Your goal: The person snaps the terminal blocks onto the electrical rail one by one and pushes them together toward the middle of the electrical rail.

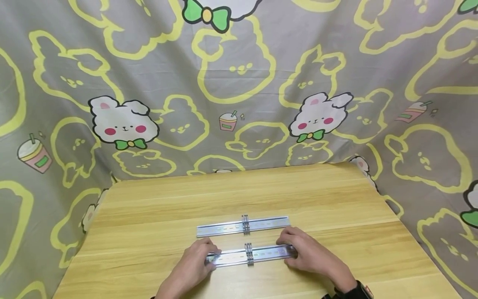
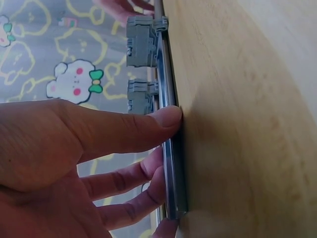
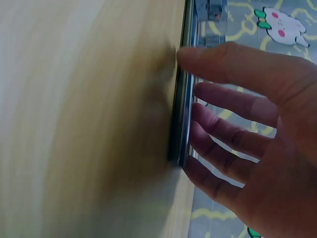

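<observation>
The nearer metal DIN rail [image 1: 231, 258] lies across the front of the table, with grey terminal blocks [image 1: 249, 254] clipped at its middle. My left hand [image 1: 194, 262] grips its left end, the thumb on the near edge and the fingers on the far side, as the left wrist view [image 2: 44, 148] shows. At the opposite end my right hand [image 1: 311, 254] holds the rail the same way, thumb against one long edge and fingers curled behind. A second DIN rail [image 1: 220, 229] with similar grey blocks [image 1: 245, 224] lies just beyond, roughly parallel, touched by neither hand.
Light wood-grain table [image 1: 149, 211] under both rails. A grey curtain [image 1: 254, 87] with yellow outlines and white rabbits hangs along the back and both sides. A dark band [image 1: 354, 290] is around the right wrist.
</observation>
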